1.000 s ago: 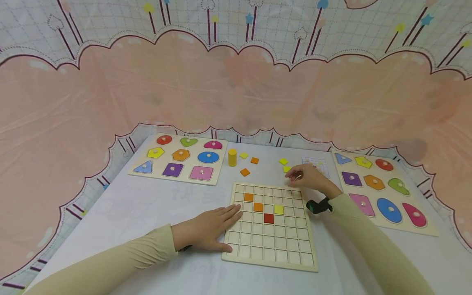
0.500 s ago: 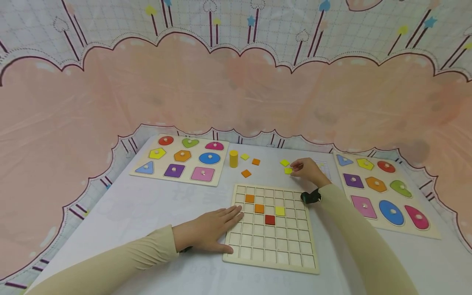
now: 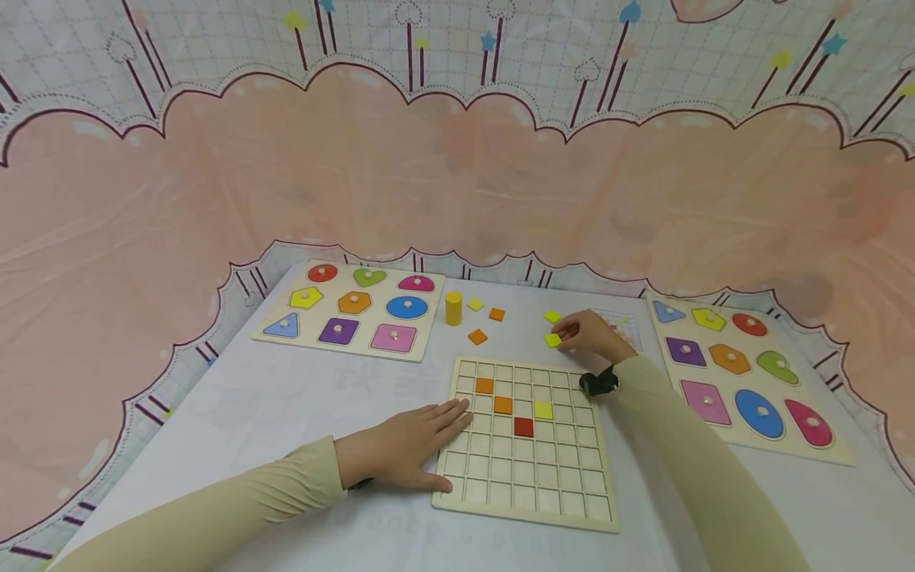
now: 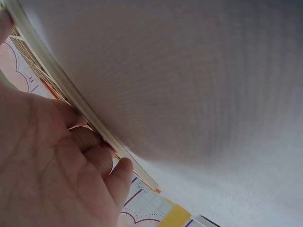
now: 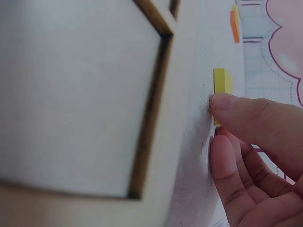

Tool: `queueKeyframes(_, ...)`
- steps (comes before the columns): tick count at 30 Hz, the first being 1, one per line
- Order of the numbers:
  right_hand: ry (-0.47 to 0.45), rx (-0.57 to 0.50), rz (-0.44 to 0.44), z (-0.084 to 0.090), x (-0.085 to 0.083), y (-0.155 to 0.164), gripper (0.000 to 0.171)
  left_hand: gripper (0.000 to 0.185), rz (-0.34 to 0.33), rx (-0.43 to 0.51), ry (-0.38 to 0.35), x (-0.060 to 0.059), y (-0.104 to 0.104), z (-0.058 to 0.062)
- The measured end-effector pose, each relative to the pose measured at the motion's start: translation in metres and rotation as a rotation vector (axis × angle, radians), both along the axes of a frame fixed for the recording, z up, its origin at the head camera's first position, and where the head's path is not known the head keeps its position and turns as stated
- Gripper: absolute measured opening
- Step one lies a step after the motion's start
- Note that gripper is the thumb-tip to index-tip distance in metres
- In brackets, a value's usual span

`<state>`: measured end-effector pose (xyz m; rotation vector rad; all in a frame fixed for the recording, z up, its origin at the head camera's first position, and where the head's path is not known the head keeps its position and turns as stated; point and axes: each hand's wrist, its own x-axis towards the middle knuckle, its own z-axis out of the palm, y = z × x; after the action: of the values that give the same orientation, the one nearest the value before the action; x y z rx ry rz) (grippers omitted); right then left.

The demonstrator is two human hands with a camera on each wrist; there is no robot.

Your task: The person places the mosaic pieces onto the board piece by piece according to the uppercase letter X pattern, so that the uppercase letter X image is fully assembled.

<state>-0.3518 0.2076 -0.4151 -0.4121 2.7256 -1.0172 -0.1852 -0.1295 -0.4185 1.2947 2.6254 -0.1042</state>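
- Since half a second ago the right hand (image 3: 589, 334) has drawn a yellow tile (image 3: 553, 340) a little nearer to the grid board (image 3: 525, 485); before, that tile lay farther back by the second yellow tile (image 3: 551, 316).
- The left hand (image 3: 403, 445) has not moved: it lies flat on the desk (image 3: 286, 413), fingers straight, their tips touching the grid board's left edge.
- On the grid board sit two orange tiles, a red tile (image 3: 523, 427) and a yellow one, in a loose diagonal near its upper middle.
- Just beyond the grid board's far right corner, the right hand's fingers are curled and pinch the yellow tile at its edge; the tile seems to rest on the desk still.
- Beyond the grid board's far edge stand a yellow cylinder (image 3: 453, 308) and loose orange and yellow tiles.
- Far left of the grid board lies a shape puzzle (image 3: 346, 310); far right lies another shape puzzle (image 3: 743, 373).
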Motion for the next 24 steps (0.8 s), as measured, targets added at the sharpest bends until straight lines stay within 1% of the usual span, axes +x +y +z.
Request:
queueKeyframes(7, -0.014, 0.02, 0.012, 0.003, 0.001, -0.001, 0.025, 0.091, -0.007, -0.001, 0.002, 0.0, 0.0, 0.002)
queueKeyframes(15, 0.01, 0.037, 0.045, 0.002, 0.003, 0.002, 0.022, 0.092, -0.014, 0.002, 0.003, 0.0, 0.001, 0.002)
queueKeyframes(20, 0.004, 0.015, 0.076, 0.004, 0.012, 0.007, 0.021, 0.092, -0.006, 0.003, -0.01, -0.001, 0.002, 0.0)
queueKeyframes(24, -0.012, -0.02, 0.098, 0.008, 0.026, 0.01, 0.021, 0.092, -0.004, 0.0, -0.012, -0.001, 0.002, -0.001)
